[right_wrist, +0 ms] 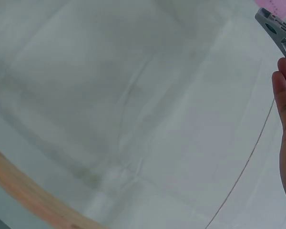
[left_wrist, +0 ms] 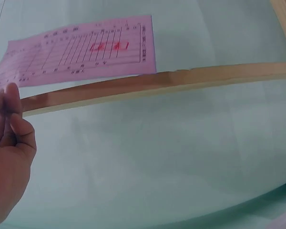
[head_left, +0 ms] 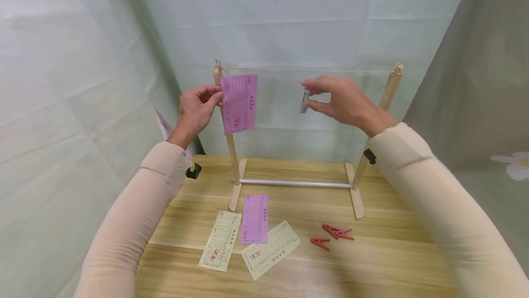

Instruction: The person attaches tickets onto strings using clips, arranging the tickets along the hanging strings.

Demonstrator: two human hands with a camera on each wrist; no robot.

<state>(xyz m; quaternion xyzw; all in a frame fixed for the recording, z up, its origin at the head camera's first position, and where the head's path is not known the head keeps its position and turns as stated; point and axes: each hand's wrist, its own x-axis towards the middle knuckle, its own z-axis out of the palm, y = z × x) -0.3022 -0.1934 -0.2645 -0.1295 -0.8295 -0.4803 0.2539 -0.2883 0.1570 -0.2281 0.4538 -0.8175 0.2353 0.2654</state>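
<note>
My left hand [head_left: 199,109] pinches the left edge of a pink printed slip [head_left: 240,105] between thumb and fingers. The slip hangs upright beside the left wooden post, its top just under the string [head_left: 285,69]. In the left wrist view the same pink slip [left_wrist: 86,52] stretches away from the fingertips, with a red stamp near its far end. To the right, my right hand [head_left: 345,101] holds a grey clothespin [head_left: 305,101] between thumb and fingers, below the string and apart from the slip. The clothespin [right_wrist: 275,29] shows its grey body in the right wrist view.
A wooden frame, with left post [head_left: 231,151] and right post [head_left: 390,87], stands on the wooden table [head_left: 173,261]. A white rod [head_left: 295,183] joins its feet. Before it lie another pink slip [head_left: 255,220], two yellowish slips [head_left: 221,240] and several red clothespins [head_left: 338,232].
</note>
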